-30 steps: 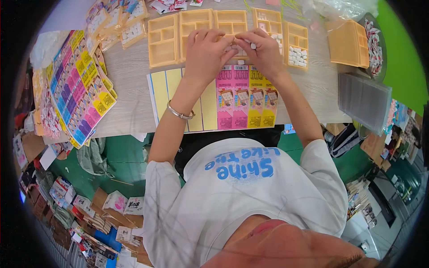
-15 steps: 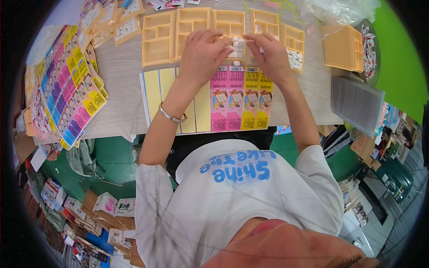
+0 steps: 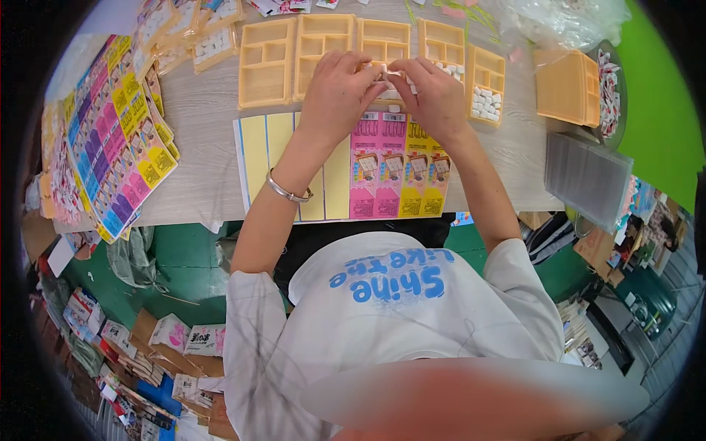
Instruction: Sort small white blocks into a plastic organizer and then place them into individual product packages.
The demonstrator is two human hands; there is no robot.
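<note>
Both hands meet over a yellow tray [image 3: 384,40] on the worktop [image 3: 198,132]. Left hand [image 3: 337,92] and right hand [image 3: 434,95] fingers pinch small white pieces [image 3: 393,76] together.

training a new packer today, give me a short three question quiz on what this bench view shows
1. True or false: both hands meet above the row of compartment trays.
2. Which wrist wears the metal bangle? A) left B) right C) neither
3. Fill in: the flat sheet lying on the table under the forearms is yellow and ____.

Key
1. True: the left hand and right hand pinch a small white piece together over the tan compartment trays.
2. A: the bangle is on the left wrist.
3. Pink: the sticker sheet on the table has yellow and pink strips.
</note>
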